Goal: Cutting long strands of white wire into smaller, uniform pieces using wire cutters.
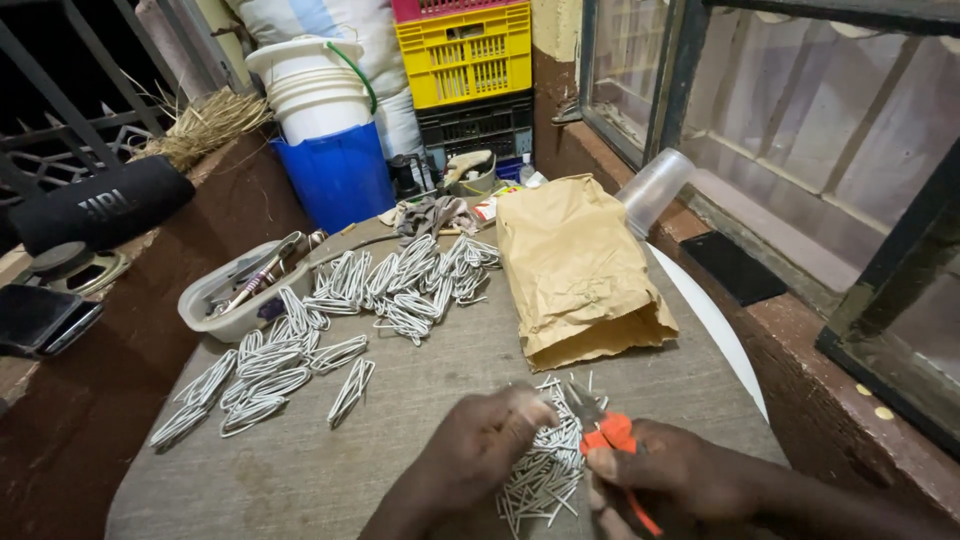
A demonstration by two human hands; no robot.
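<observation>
Left hand (478,452): fingers pinched shut on short wire pieces (545,470).
Right hand (680,470): fingers closed round orange-handled pliers (612,432).
Risk: loose pieces may scatter off the worktop (450,360); sharp ends could prick.

paper bag (578,270): 1 o'clock, lying flat
blue bucket (338,175): 11 o'clock
yellow crate (466,52): 12 o'clock, stacked
plastic cup (655,190): tipped, 1 o'clock

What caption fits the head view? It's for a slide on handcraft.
Left hand on a pile of short white wire pieces, right hand holding orange-handled pliers, beside a paper bag.

Crumpled brown paper bag (580,275), table centre-right
</observation>
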